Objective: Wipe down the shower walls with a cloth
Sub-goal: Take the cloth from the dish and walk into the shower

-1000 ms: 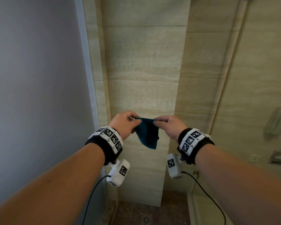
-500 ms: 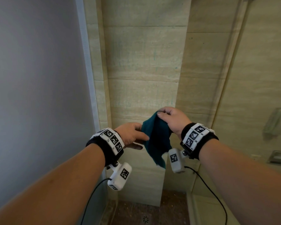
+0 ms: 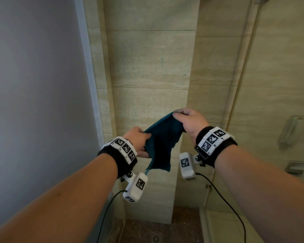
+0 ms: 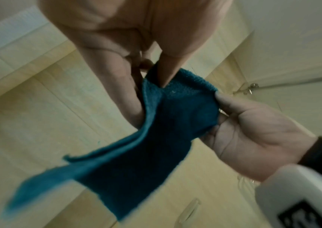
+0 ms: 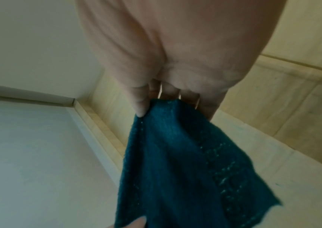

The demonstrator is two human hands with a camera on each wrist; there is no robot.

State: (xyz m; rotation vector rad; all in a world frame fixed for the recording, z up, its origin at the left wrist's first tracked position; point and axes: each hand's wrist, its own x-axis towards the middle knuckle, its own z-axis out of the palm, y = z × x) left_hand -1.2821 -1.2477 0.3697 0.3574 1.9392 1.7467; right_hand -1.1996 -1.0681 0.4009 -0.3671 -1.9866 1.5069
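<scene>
Two tiled shower walls (image 3: 147, 71) are standing unwiped, the one cloth (image 3: 161, 137) hanging just in front of them — not touching. Right hand (image 3: 188, 122) is pinching its top corner, left hand (image 3: 139, 139) gripping a lower edge (both closed on fabric). A loose pinch could be dropping it.

Soft dim daylight, wide-angle edge bending; wrist views blurred, grainy

Teal cloth (image 4: 156, 138) between two hands
</scene>
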